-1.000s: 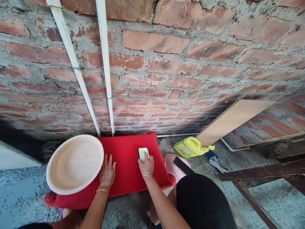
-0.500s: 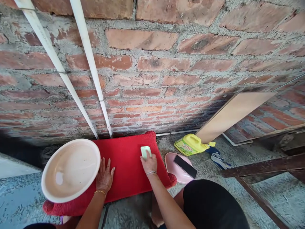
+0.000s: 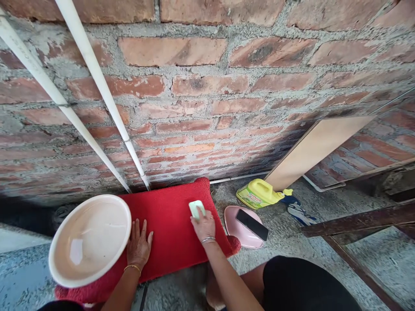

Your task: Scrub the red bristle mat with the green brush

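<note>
A red mat (image 3: 165, 231) with fluffy rolled ends lies across the middle of the view. My right hand (image 3: 203, 225) grips a pale green block that looks like a bar of soap (image 3: 196, 208), pressed on the mat's right part. On the left part of the same mat, my left hand (image 3: 139, 246) rests palm down with its fingers stretched out, holding nothing. Right beside that hand stands a wide pale pink basin (image 3: 92, 259), partly on the mat; some water seems to be in it.
A yellow detergent jug (image 3: 259, 193) lies near the wall. Close to the mat's right end, a black phone (image 3: 252, 224) lies on a pink plastic item (image 3: 234, 224). A tan board (image 3: 317, 149) leans against the brick wall (image 3: 194, 86), beside blue-white gloves (image 3: 300, 212). White pipes (image 3: 106, 103) run down the left.
The view has shifted slightly, and my right hand with the soap bar sits a little nearer to me on the mat. My left hand stays flat beside the basin.
</note>
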The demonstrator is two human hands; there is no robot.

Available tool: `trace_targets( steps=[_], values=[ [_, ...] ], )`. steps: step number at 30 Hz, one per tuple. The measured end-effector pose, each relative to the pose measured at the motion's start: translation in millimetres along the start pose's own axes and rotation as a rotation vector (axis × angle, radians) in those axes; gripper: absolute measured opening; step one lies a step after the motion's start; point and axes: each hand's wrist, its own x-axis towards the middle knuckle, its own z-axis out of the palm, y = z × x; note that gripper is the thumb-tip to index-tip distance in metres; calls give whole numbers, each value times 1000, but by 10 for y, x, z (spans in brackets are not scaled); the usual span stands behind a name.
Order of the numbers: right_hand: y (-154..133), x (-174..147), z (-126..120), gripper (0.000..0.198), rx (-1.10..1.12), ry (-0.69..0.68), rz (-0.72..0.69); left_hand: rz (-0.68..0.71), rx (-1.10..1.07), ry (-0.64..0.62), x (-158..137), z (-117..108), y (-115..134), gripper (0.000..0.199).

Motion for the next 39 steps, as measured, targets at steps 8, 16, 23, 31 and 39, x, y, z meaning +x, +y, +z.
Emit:
trace_targets(
  steps=[8,16,23,31,39],
  values=[
    [-182,-302,94,49,70,36,-211,-16,9,-22,-2,26,-2,55],
    [198,-199,-33,47,-17,11,-36,-45,-54,-68,-1,-32,20,54],
    [216,-428,-72,46,51,30,-116,-65,-136,-59,-7,-51,14,52],
    [533,-465,-32,45,19,30,23,-65,-104,-89,3,-94,24,54],
    [117,-483,41,43,186,2,-245,-86,-155,-82,5,-104,24,53]
  ],
)
